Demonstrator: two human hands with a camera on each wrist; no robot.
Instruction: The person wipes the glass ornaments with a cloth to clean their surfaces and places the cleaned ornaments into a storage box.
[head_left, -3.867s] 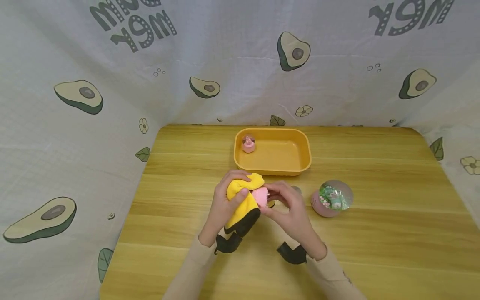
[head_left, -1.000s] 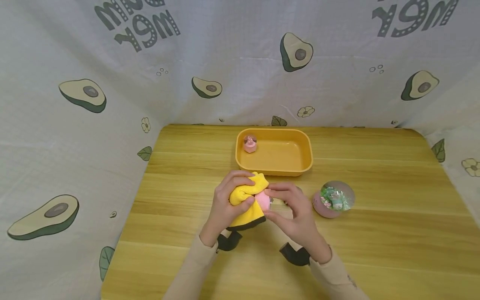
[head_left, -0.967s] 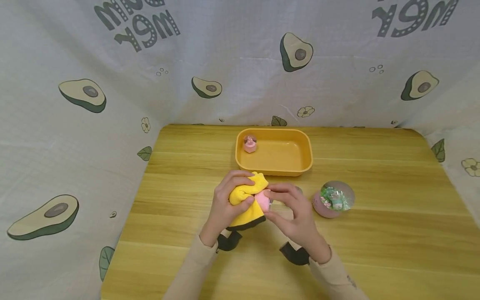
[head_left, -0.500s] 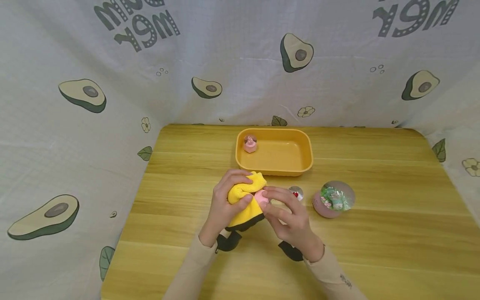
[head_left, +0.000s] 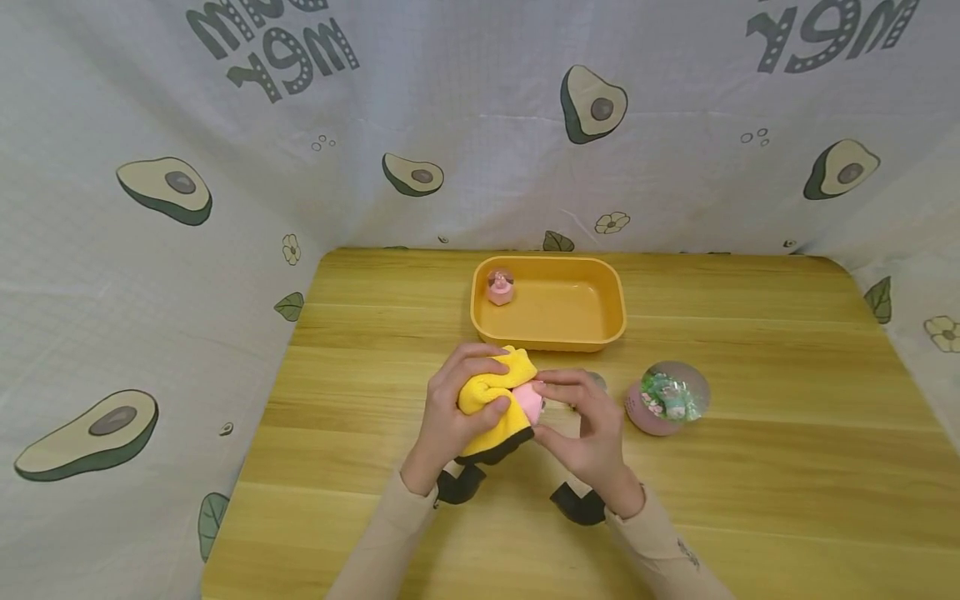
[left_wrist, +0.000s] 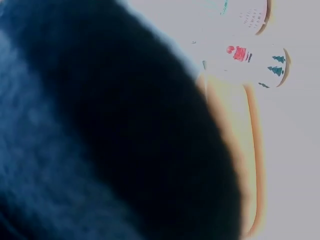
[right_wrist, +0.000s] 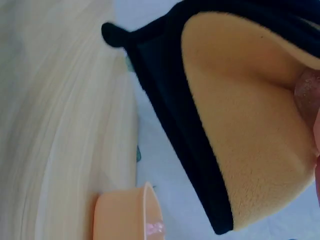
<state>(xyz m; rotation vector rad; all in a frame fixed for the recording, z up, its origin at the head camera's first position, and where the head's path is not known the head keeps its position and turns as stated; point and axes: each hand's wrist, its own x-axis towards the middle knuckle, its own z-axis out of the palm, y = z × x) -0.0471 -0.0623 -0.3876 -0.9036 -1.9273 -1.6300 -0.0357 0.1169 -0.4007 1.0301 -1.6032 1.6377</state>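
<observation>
In the head view my left hand (head_left: 453, 408) grips a yellow cloth (head_left: 491, 435) with a black border, folded around a small pink faceted object (head_left: 528, 402). The object's left part is hidden in the cloth, so its kind does not show. My right hand (head_left: 588, 421) pinches its exposed right side between thumb and fingers. Cloth hangs large across the right wrist view, its dark border slanting along the left side. A dark, blurred mass covers much of the left wrist view. Behind the right hand's fingers, a small snow globe (left_wrist: 240, 54) with a red figure is mostly hidden in the head view.
An orange-yellow tray (head_left: 555, 343) stands just beyond the hands, with a small pink-based globe (head_left: 500, 287) in its left corner. Right of my right hand sits a larger snow globe (head_left: 667, 398) on a pink base. A printed curtain (head_left: 480, 192) hangs behind the wooden table (head_left: 787, 433).
My right fingers reached over the pink object half a second ago, then drew back to its right side. The object has turned slightly. The left hand keeps its hold on the cloth.
</observation>
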